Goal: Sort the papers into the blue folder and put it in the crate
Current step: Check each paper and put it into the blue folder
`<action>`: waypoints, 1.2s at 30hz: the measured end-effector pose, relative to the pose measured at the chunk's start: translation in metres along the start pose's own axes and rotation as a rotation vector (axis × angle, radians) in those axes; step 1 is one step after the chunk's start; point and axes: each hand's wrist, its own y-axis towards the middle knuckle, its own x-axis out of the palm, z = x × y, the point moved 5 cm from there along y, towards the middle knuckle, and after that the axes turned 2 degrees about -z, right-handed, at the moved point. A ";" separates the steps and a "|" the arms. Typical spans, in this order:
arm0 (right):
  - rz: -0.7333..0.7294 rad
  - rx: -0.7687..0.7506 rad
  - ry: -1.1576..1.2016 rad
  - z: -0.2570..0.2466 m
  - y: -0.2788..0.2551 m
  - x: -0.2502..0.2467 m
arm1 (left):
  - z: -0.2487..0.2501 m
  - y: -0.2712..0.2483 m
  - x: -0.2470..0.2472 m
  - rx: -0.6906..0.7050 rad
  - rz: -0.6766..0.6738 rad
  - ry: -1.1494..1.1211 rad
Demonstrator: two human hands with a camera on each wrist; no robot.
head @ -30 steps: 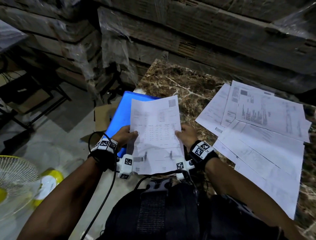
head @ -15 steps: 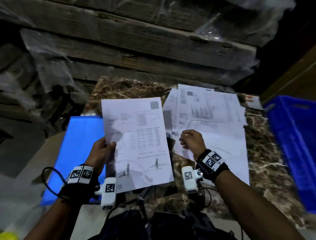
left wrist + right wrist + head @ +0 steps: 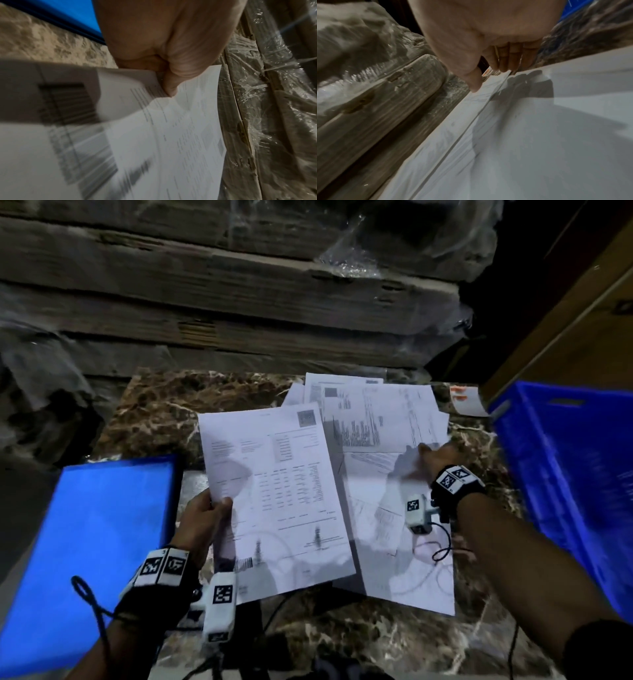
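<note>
We see a stack of plastic-wrapped boards [image 3: 233,292] filling the back, right behind the tabletop [image 3: 164,412], which is brown marble with white veins.

Blue crate [image 3: 561,484] sits off the tabletop's right edge. Its inside isn't visible from here.

Blue folder [image 3: 92,553] lies flat at the tabletop's left edge, overhanging it toward us. Closed or open, we can't tell; we see one plain blue face.

Loose papers [image 3: 383,419] are spread over the right half of the tabletop, overlapping each other, the far ones fanned out near the back edge, the near ones reaching almost to the front edge. A small white slip with orange marks [image 3: 462,402] sits at the tabletop's far right corner, next to the crate.

One printed sheet [image 3: 274,494] is held up over the middle of the tabletop, between folder and spread papers, tilted slightly, overlapping the papers' left side in the head view.

Left hand [image 3: 202,525] grips that sheet at its left edge: thumb on top, fingers curled underneath. The left wrist view confirms the thumb [image 3: 169,82] clamped on the paper.

Right hand [image 3: 438,455] is out over the spread papers on the tabletop's right half, palm down, holding nothing. In the right wrist view the fingers [image 3: 510,58] are close together and loosely extended, with the tips at or just above the top sheet; contact unclear due to blur.

Both wrists carry black bands with tag markers and small white camera units [image 3: 419,513].
</note>
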 end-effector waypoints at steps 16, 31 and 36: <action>-0.089 -0.136 -0.348 -0.030 0.028 -0.022 | -0.014 -0.013 0.028 -0.053 0.077 0.022; -0.136 0.033 0.451 -0.002 -0.027 -0.039 | -0.034 -0.016 0.005 -0.105 0.143 0.009; -0.289 0.187 0.690 0.021 -0.105 -0.027 | -0.033 -0.018 -0.011 -0.038 0.115 0.101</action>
